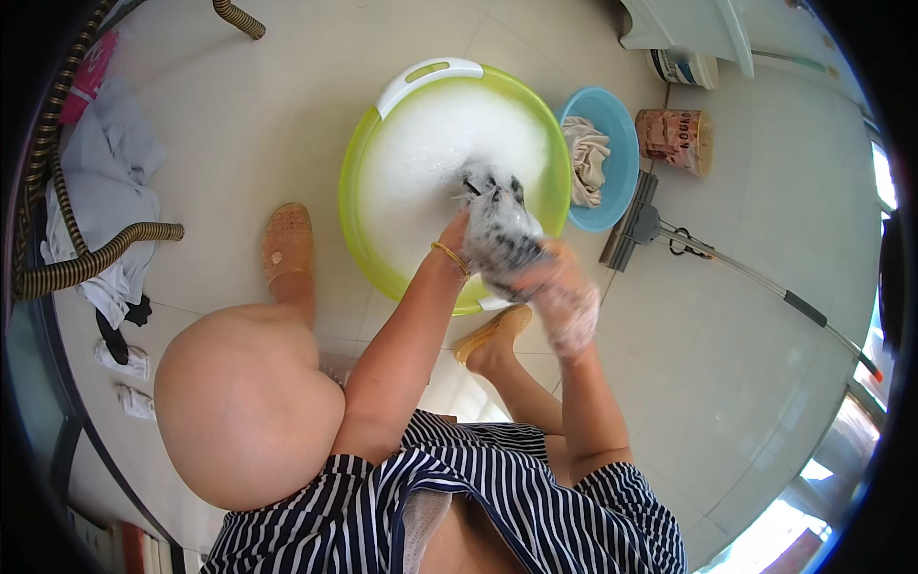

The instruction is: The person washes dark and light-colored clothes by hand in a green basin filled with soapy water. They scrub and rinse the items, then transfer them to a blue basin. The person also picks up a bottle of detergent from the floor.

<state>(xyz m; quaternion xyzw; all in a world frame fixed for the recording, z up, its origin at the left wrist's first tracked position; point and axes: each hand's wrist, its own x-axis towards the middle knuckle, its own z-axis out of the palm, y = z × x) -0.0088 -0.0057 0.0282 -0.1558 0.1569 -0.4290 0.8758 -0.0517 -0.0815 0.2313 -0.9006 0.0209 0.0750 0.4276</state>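
Note:
A large green basin (349,208) with white handles stands on the floor, filled with thick white suds (430,165). Over its near right part, a wet black-and-white cloth item (502,233) covered in foam is held between both hands. My left hand (459,240), with a yellow bangle at the wrist, grips the cloth's left side; its fingers are partly hidden behind the cloth. My right hand (563,298), foamy and blurred by motion, clasps the cloth's lower right end near the basin's rim.
A blue basin (622,168) holding beige cloth (589,161) touches the green one's right side. Beyond lie a squeeze mop (630,222), a pinkish bucket (674,140) and a white bucket (685,69). Pale clothes (107,179) lie at left beside coiled-pattern metal legs (100,269). Both feet flank the basin.

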